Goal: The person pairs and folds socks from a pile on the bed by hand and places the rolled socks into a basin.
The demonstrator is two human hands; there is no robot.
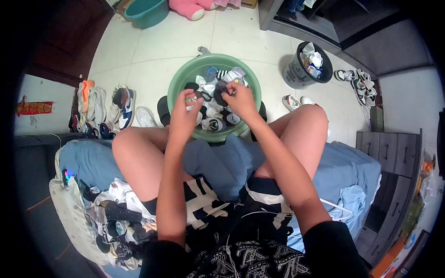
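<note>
Right hand (pixel 243 99) is pinching dark sock (pixel 221 95) between thumb and fingers; sock is looking crumpled, showing over green basin (pixel 174 78) of mixed socks (pixel 213 110); left hand (pixel 185 114) is hovering at basin's left, fingers curling loosely, grip unclear

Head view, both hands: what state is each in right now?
Left hand: fingers half curled over the green basin; whether it grips anything cannot be told.
Right hand: closed, holding a dark sock.

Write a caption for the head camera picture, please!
Right hand holding a dark sock, left hand nearby, over a green basin of socks.
</note>
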